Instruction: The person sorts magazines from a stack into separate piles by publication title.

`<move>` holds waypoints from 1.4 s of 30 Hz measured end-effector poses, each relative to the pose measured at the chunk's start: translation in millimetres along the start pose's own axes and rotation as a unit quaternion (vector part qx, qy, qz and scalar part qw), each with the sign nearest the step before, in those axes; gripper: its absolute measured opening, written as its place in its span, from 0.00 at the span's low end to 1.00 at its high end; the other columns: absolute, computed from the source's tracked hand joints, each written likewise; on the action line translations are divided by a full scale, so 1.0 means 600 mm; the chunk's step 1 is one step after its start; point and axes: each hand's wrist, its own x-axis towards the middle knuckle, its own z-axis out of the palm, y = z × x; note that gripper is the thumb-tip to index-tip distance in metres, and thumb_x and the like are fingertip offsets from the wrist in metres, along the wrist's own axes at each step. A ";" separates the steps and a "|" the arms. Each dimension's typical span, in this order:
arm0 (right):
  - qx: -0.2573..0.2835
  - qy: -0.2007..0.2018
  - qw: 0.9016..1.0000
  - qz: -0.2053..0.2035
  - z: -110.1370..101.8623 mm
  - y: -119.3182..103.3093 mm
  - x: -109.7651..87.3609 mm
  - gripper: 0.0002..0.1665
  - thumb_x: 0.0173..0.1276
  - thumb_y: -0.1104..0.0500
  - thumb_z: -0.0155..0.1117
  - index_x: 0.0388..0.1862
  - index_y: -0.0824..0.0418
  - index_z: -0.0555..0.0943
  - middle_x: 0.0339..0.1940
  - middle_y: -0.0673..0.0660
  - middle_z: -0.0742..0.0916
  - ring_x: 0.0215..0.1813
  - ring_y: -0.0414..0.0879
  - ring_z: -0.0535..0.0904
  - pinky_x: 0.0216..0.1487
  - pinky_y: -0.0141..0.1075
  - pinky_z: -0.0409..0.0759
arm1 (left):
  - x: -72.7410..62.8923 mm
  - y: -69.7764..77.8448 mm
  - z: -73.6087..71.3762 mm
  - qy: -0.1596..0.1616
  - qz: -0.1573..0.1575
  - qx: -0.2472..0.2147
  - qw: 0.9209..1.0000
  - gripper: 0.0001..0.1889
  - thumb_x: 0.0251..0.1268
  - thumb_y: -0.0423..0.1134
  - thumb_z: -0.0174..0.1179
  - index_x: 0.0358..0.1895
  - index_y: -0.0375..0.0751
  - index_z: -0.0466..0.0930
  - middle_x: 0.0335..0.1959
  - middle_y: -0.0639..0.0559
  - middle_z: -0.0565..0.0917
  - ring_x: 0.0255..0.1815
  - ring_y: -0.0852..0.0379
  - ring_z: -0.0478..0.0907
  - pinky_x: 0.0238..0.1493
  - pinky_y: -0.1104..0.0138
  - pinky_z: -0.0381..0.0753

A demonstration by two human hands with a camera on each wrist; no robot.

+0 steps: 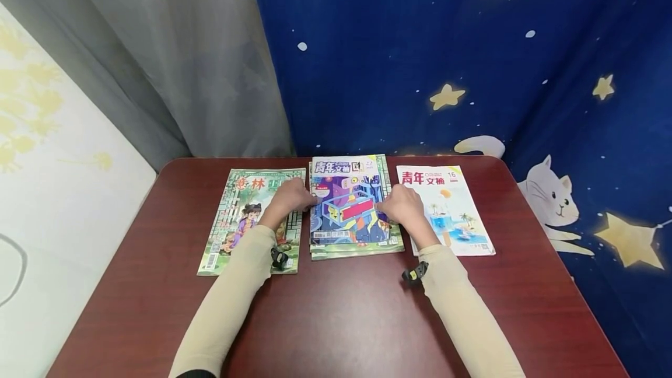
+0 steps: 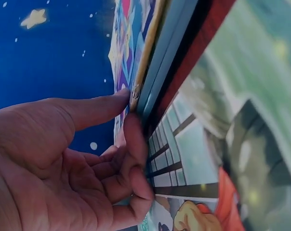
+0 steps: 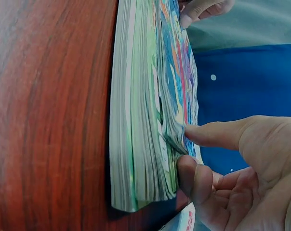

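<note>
A purple-blue magazine (image 1: pixel 349 206) lies on top of a stack in the middle of the table. Beneath it, green magazines (image 1: pixel 362 250) stick out along the right and front. My left hand (image 1: pixel 290 197) pinches the top magazine's left edge, its thumb on the cover and its index finger by the spine. At the opposite side my right hand (image 1: pixel 403 205) holds the page edges between thumb and forefinger; the right wrist view shows those pages (image 3: pixel 173 115) slightly lifted and bent there. The left hand's other fingers curl close over a separate green magazine (image 2: pixel 184 139).
That green magazine (image 1: pixel 233 229) lies left of the stack, partly under the left forearm. To the right is a white magazine (image 1: pixel 462 209) with a beach picture, partly covered by the right arm. Blue star-patterned and grey curtains (image 1: pixel 210 74) hang behind the dark red table (image 1: pixel 336 319).
</note>
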 end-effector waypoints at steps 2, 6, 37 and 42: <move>0.010 0.010 1.000 0.001 -0.001 0.001 0.000 0.24 0.67 0.46 0.75 0.14 0.55 0.84 0.11 0.50 0.82 0.21 0.48 0.80 0.34 0.41 0.74 | 0.002 -0.002 -0.004 -0.009 0.003 -0.005 1.000 0.18 0.63 0.50 0.74 0.29 0.38 0.85 0.20 0.49 0.85 0.23 0.54 0.78 0.30 0.64 0.74; 0.064 -0.003 0.998 -0.004 0.000 0.001 0.001 0.18 0.68 0.51 0.76 0.20 0.58 0.89 0.14 0.53 0.87 0.19 0.45 0.86 0.35 0.39 0.82 | 0.001 -0.010 -0.011 -0.026 -0.006 -0.019 0.999 0.18 0.64 0.50 0.73 0.25 0.41 0.82 0.20 0.50 0.84 0.24 0.55 0.77 0.30 0.64 0.73; 0.320 -0.047 0.946 -0.002 -0.027 0.056 -0.003 0.15 0.73 0.56 0.71 0.48 0.66 0.81 0.27 0.51 0.86 0.26 0.41 0.79 0.25 0.34 0.82 | -0.014 0.026 0.000 -0.028 0.084 -0.105 0.991 0.14 0.77 0.46 0.64 0.33 0.42 0.76 0.26 0.53 0.78 0.28 0.55 0.72 0.32 0.64 0.69; 0.326 -0.031 0.945 -0.015 -0.046 0.081 -0.013 0.16 0.74 0.55 0.70 0.48 0.67 0.80 0.27 0.49 0.85 0.25 0.39 0.77 0.25 0.35 0.81 | -0.017 0.049 0.005 -0.031 0.095 -0.124 0.987 0.15 0.76 0.47 0.65 0.33 0.43 0.74 0.22 0.57 0.71 0.25 0.57 0.67 0.30 0.64 0.67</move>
